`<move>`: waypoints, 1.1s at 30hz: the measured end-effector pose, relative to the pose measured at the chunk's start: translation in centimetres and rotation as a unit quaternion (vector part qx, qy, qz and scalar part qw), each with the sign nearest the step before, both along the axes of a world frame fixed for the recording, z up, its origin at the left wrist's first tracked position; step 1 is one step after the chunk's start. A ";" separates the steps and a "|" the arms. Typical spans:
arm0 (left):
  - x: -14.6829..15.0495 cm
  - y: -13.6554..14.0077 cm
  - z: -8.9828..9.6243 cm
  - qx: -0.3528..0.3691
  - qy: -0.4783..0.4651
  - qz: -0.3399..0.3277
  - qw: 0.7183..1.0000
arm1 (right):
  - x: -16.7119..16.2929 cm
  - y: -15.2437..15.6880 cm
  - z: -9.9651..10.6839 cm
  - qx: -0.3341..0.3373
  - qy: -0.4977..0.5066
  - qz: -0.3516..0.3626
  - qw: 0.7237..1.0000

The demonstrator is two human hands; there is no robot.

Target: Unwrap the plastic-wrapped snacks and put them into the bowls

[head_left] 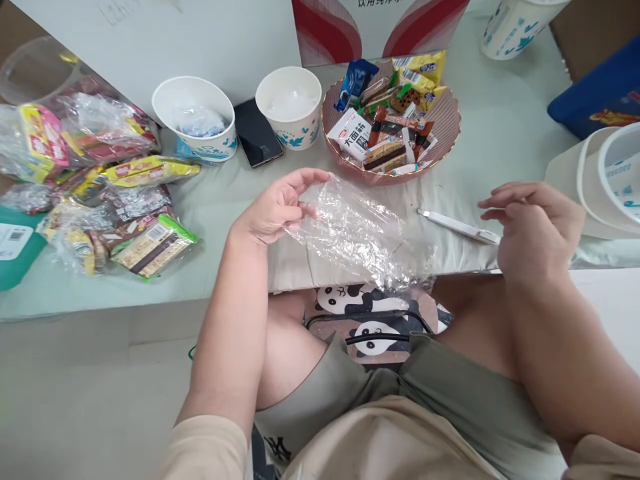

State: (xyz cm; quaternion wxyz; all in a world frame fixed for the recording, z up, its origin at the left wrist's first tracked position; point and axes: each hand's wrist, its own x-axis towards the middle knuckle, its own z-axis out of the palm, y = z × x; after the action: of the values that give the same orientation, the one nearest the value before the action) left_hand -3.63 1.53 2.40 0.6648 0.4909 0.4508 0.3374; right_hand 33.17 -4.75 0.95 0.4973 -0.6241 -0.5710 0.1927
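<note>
My left hand [283, 208] is closed on the upper left edge of a clear plastic bag [357, 230]. The crumpled bag hangs out to the right, its lower end past the table's front edge. My right hand [540, 223] is in the air over the table's right side, fingers loosely bent and apart, with nothing visible in them. Just left of it lies a white utility knife [460, 227]. Behind the bag stands a pink ribbed bowl [453, 130] with a gold rim, holding several wrapped snacks [390, 133].
Several packaged snacks [150, 247] are piled at the left, near a green container [20, 250]. Two paper cups, a left one [207, 150] and a middle one [295, 137], flank a dark phone [257, 137]. White tubs [570, 180] and a blue box [600, 87] stand right.
</note>
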 end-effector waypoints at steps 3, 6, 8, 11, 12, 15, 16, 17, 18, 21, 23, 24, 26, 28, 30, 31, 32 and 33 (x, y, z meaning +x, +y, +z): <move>0.4 -0.5 0.7 -0.013 -0.019 -0.032 0.999 | -3.2 0.3 0.5 -0.023 0.065 0.106 0.992; 0.7 -0.9 1.2 -0.037 -0.015 -0.069 0.997 | -7.3 0.8 0.7 -0.116 0.051 0.301 0.945; 0.7 -1.1 1.2 -0.042 -0.024 -0.093 0.994 | -9.3 1.1 0.6 -0.185 0.005 0.359 0.915; 0.6 -1.2 0.8 -0.032 -0.107 -0.064 0.992 | -10.5 1.2 0.6 -0.230 -0.033 0.367 0.900; 0.7 -1.2 0.5 -0.032 -0.149 -0.028 0.988 | -10.5 1.1 0.7 -0.225 -0.024 0.350 0.909; 1.7 -1.5 -0.6 -0.056 -0.214 0.051 0.974 | -10.1 0.8 0.9 -0.207 0.039 0.266 0.941; 2.3 -1.7 -0.9 -0.062 -0.200 0.041 0.977 | -9.9 0.7 0.9 -0.208 0.059 0.244 0.945; 3.0 -1.9 -1.2 -0.064 -0.180 0.016 0.981 | -9.8 0.6 1.0 -0.211 0.075 0.226 0.948; 3.7 -2.3 -1.4 -0.060 -0.161 -0.012 0.985 | -9.7 0.6 1.0 -0.214 0.087 0.210 0.950; 5.8 -3.3 -1.8 -0.022 -0.123 -0.042 0.991 | -9.4 0.5 1.0 -0.230 0.112 0.178 0.950; 6.8 -3.9 -1.9 0.000 -0.106 -0.025 0.994 | -9.1 0.4 1.0 -0.241 0.122 0.159 0.950; 7.2 -4.2 -1.9 0.004 -0.104 -0.020 0.994 | -8.9 0.4 0.9 -0.246 0.122 0.144 0.951; 7.8 -4.6 -1.9 -0.002 -0.119 -0.024 0.993 | -8.6 0.3 0.9 -0.250 0.107 0.105 0.956; 8.4 -5.1 -1.8 -0.003 -0.129 -0.030 0.991 | -8.5 0.2 0.9 -0.247 0.083 0.074 0.963; 9.2 -5.7 -1.8 0.018 -0.096 0.000 0.995 | -8.5 0.0 1.0 -0.236 0.057 0.068 0.968; 9.7 -6.0 -1.8 0.033 -0.066 0.031 0.997 | -8.5 0.0 1.1 -0.228 0.046 0.073 0.970; 10.1 -6.2 -1.9 0.046 -0.036 0.071 0.996 | -8.5 -0.1 1.2 -0.217 0.038 0.079 0.972; 10.5 -6.3 -1.9 0.050 -0.014 0.111 0.993 | -8.5 -0.2 1.2 -0.205 0.034 0.085 0.975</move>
State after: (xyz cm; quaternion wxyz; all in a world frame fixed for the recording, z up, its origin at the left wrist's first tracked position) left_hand 6.89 -4.78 0.50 0.6043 0.4658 0.4758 0.4376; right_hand 24.65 -4.98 2.15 0.3601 -0.6551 -0.5531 0.3678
